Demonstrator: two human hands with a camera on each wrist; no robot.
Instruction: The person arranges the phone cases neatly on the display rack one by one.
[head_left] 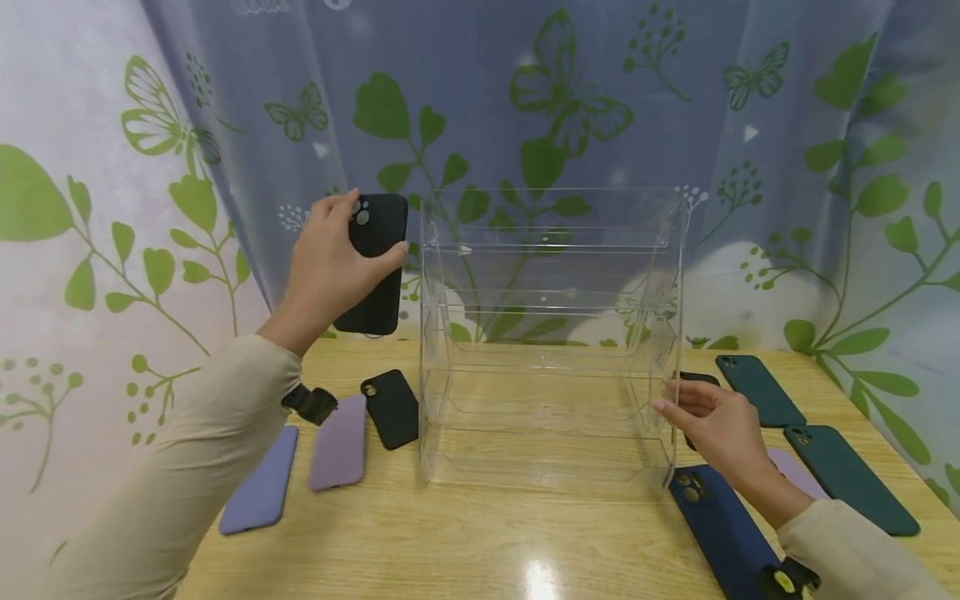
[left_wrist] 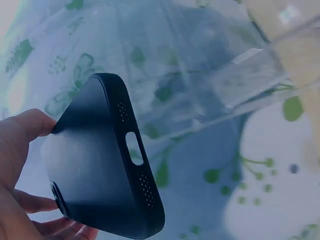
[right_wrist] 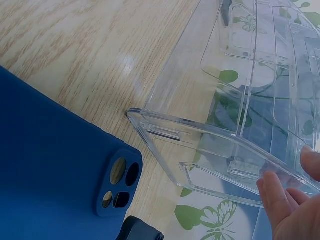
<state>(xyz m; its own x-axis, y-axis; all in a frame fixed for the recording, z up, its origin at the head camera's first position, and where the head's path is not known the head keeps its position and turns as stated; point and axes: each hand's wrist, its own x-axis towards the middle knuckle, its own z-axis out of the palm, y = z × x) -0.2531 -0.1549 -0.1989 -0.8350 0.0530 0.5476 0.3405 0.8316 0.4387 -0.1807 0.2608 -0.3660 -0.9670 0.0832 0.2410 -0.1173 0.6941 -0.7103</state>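
Observation:
My left hand (head_left: 330, 258) holds a black phone case (head_left: 378, 292) upright, raised off the table at the rack's upper left. The thumb lies along one edge and the fingers along the other, near the camera cutout. In the left wrist view the case's end (left_wrist: 134, 150) shows a port slot and speaker holes. A clear plastic tiered rack (head_left: 543, 367) stands on the table. My right hand (head_left: 720, 425) pinches the edge of its right side panel between thumb and fingers. Below that hand lies a dark blue phone case (head_left: 723, 529), its camera cutouts visible in the right wrist view.
Left of the rack lie a small black case (head_left: 393, 408), a mauve case (head_left: 339, 446) and a lavender-blue case (head_left: 262, 483). At right are two dark green cases (head_left: 761, 392), a lilac one (head_left: 797, 473) and a partly hidden black one. A patterned curtain (head_left: 480, 108) hangs behind.

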